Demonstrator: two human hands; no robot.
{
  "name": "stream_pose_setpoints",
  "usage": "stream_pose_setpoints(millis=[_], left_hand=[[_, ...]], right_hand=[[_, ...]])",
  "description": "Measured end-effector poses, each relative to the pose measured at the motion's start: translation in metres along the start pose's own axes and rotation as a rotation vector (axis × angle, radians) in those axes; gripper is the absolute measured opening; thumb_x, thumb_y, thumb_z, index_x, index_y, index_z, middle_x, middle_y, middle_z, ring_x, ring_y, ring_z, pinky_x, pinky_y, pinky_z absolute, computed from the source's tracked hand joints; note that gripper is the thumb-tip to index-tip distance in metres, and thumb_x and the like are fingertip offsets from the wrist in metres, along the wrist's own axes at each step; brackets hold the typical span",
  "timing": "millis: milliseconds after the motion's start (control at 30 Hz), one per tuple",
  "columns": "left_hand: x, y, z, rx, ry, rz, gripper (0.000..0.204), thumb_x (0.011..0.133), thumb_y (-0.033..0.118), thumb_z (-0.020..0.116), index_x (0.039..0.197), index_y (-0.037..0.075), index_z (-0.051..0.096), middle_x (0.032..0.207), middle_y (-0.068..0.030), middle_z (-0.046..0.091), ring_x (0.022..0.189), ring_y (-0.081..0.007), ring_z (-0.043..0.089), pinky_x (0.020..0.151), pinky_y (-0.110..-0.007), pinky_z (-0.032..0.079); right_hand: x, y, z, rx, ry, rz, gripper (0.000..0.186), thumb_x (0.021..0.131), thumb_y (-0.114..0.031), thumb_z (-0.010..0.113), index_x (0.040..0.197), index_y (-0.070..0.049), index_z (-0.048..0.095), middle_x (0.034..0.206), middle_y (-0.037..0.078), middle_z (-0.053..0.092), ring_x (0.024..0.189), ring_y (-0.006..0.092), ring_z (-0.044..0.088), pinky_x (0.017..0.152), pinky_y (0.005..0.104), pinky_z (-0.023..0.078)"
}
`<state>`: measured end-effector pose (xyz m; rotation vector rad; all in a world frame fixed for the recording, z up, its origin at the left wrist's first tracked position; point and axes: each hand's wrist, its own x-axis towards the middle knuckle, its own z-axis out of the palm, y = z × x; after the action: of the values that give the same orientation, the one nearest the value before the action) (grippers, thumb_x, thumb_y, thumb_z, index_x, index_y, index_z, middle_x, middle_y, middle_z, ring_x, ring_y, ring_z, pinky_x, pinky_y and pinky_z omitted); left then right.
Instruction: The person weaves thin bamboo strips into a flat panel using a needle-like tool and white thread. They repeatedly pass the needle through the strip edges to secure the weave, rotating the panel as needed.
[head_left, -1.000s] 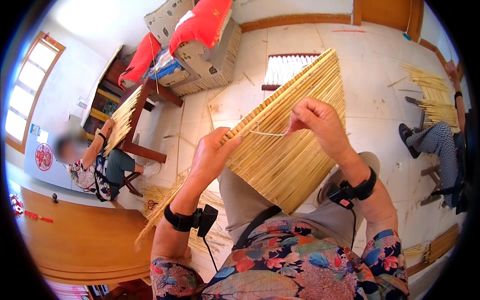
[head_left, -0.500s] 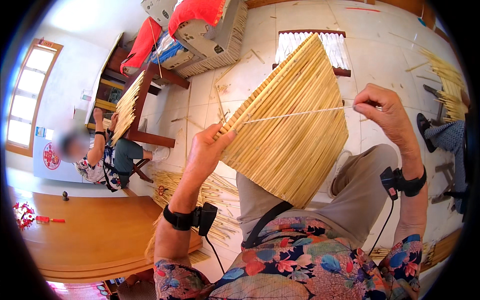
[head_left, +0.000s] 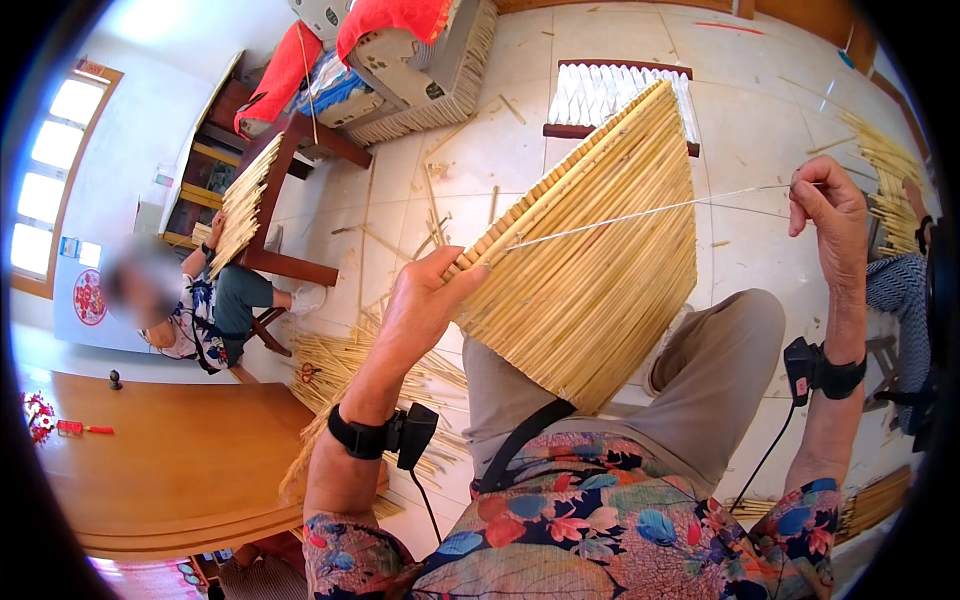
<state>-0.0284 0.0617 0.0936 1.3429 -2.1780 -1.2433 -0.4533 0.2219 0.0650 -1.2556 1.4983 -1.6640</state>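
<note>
Panel [head_left: 600, 280] apparently on lap [head_left: 503, 385]; loose stalks [head_left: 338, 362] left, table [head_left: 300, 268] beyond.

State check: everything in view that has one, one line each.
Reed panel: slanted across the lap, rods bound side by side.
Thread: drawn out nearly straight from the panel's upper-left edge.
Left hand: gripping that edge.
Right hand: pinching the thread.
Wrist straps: fastened, one per arm.
Loose reeds: scattered on the floor.
Scissors: lying among them, too small to tell open or shut.

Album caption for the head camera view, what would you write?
Left hand gripping a straw-coloured stalk mat, right hand holding white thread taut across it.
</note>
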Motion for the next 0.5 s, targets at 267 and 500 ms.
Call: stream_pose_setpoints(millis=[267,500], left_hand=[[-0.001,0.003,0.001,0.02,-0.038,0.001,0.031,0.096,0.018,0.063,0.117,-0.005,0.065,0.09,0.0012,0.064,0.083,-0.0042,0.053,0.073,-0.021,0.046],[-0.002,0.005,0.001,0.005,-0.049,-0.017,0.03,0.096,0.017,0.063,0.116,-0.005,0.065,0.09,0.0013,0.064,0.081,-0.0042,0.053,0.072,-0.021,0.046]], right_hand=[[-0.002,-0.012,0.061,0.673,0.085,-0.037,0.022,0.102,-0.022,0.053,0.111,-0.003,0.058,0.109,0.02,0.067,0.078,0.0224,0.071,0.062,0.0319,0.061],[-0.002,-0.04,0.11,0.523,-0.003,-0.129,0.016,0.102,-0.015,0.05,0.111,-0.003,0.055,0.111,0.018,0.065,0.092,0.0296,0.071,0.069,0.0331,0.062]])
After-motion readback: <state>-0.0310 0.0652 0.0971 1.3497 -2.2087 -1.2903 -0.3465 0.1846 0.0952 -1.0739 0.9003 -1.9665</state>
